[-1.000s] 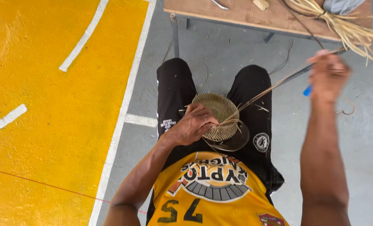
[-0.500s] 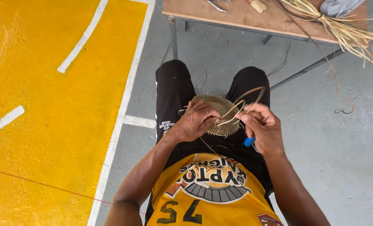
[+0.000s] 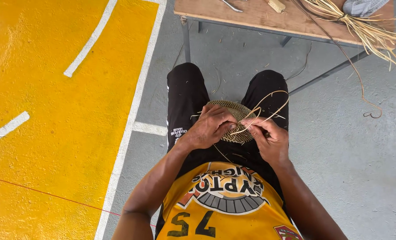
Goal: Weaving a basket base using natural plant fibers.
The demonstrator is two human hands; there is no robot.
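A small round woven straw disc (image 3: 233, 110) rests on my lap between my knees. My left hand (image 3: 211, 126) covers its near left side and grips it. My right hand (image 3: 269, 140) is at the disc's right edge, fingers pinched on a thin straw strand (image 3: 269, 103) that loops up and back over my right thigh. Both hands meet at the disc's near edge. The part of the disc under my left fingers is hidden.
A wooden table (image 3: 251, 15) stands ahead with a bundle of loose straw (image 3: 367, 26) hanging off its right end, plus a metal tool and a wooden piece. A stray strand (image 3: 367, 100) trails on the grey floor. Yellow painted floor (image 3: 51, 111) lies to the left.
My right hand came down from far right, where it pulled the strand out taut, back to the disc. The strand now loops slack. My left hand stayed on the disc.
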